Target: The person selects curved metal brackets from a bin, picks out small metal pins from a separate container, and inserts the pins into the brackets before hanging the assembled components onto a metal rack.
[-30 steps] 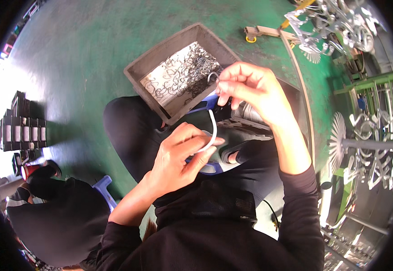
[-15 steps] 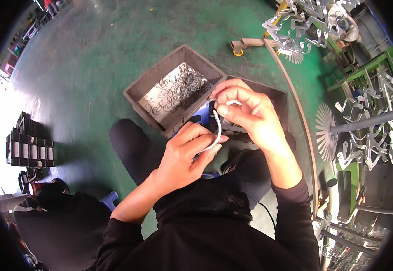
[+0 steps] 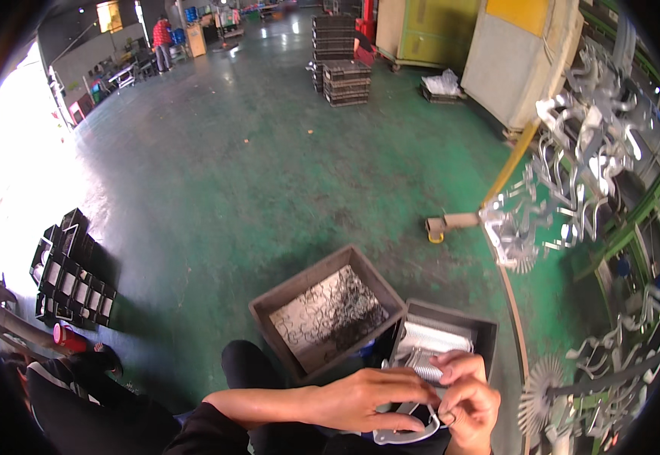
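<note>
My left hand (image 3: 364, 398) reaches across to the right and holds a curved silvery metal piece (image 3: 413, 437) between thumb and fingers. My right hand (image 3: 468, 398) is closed at the far end of that piece, its fingertips pinching a small dark, thin curved part (image 3: 448, 418) against or beside it. Whether that part is hooked on, I cannot tell. Beyond my hands, a dark grey bin (image 3: 277, 334) contains many small dark curved clips (image 3: 349, 307). Next to it, another bin (image 3: 485, 330) contains rows of silvery metal pieces (image 3: 440, 337).
Racks of hanging bent metal parts (image 3: 588, 144) line the right side. A wheeled foot (image 3: 451, 222) stands on the green floor. Stacked black crates (image 3: 76, 280) are at left, more crates (image 3: 345, 82) farther off. Someone in dark clothes (image 3: 80, 402) sits at lower left; a person in red (image 3: 161, 42) stands far back.
The view has tilted up, so bins and hands sit lower in the picture. Both hands have shifted right, near the second bin, and the metal piece has turned between them.
</note>
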Demonstrator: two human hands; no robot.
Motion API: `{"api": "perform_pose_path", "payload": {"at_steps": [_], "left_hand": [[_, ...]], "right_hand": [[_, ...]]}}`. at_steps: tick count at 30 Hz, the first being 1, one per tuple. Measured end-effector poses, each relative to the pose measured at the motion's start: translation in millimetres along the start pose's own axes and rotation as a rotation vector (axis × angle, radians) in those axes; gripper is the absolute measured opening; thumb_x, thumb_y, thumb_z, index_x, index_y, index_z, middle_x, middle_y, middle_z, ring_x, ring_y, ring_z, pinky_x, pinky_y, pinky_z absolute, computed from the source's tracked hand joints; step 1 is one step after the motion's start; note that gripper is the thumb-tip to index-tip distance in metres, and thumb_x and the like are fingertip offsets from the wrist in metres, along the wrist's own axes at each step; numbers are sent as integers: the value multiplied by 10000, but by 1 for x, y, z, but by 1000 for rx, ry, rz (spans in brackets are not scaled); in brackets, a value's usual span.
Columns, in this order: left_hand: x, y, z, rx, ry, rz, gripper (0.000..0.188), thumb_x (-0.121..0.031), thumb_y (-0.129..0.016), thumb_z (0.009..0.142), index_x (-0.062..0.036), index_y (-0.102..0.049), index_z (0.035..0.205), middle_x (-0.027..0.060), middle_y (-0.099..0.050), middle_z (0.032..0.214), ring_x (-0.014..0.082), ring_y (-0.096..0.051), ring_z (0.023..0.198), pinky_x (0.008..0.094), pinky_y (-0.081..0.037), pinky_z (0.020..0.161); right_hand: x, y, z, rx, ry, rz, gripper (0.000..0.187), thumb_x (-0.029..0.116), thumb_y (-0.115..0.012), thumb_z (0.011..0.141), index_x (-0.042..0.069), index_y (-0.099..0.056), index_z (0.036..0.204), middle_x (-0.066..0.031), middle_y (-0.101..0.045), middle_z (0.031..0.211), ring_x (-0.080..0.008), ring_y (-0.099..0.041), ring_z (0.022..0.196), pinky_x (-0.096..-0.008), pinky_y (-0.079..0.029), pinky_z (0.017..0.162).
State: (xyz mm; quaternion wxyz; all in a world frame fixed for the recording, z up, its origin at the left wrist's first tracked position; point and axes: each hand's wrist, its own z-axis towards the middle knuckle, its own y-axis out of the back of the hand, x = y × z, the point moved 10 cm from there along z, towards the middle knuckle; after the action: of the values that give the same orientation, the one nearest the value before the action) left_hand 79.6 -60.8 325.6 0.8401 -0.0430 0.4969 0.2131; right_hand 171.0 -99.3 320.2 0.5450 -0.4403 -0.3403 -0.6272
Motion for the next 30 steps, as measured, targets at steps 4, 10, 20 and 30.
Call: {"api": "perform_pose_path", "payload": {"at_steps": [4,10,20,30], "left_hand": [[-6,14,28,-12,1,-85,234,-58,-673,748,22,-575,945,125,-595,909,289,-581,840,360,-474,718],[-34,33,61,2,128,-98,178,-78,-681,738,-15,-587,876,101,-603,865,271,-595,806,347,-473,709],[-105,50,134,-151,227,-170,165,24,-716,681,13,-610,808,78,-645,770,124,-619,701,249,-497,615],[-214,35,231,-23,-75,-105,199,27,-719,647,22,-611,815,105,-650,777,157,-624,700,267,-486,629]], "right_hand": [[40,-5,33,45,23,-113,188,196,-632,770,31,-571,705,-144,-483,1055,-324,-424,1096,-465,-315,942],[71,-2,63,-2,-36,-109,100,115,-648,724,31,-594,730,-129,-496,995,-310,-459,1043,-460,-359,927],[180,10,110,1,-100,7,104,137,-580,843,38,-568,875,-93,-464,1075,-206,-445,1055,-345,-349,901],[294,41,118,-267,-45,-11,83,118,-583,851,42,-577,884,-71,-459,1071,-160,-446,1025,-318,-349,897]]}}
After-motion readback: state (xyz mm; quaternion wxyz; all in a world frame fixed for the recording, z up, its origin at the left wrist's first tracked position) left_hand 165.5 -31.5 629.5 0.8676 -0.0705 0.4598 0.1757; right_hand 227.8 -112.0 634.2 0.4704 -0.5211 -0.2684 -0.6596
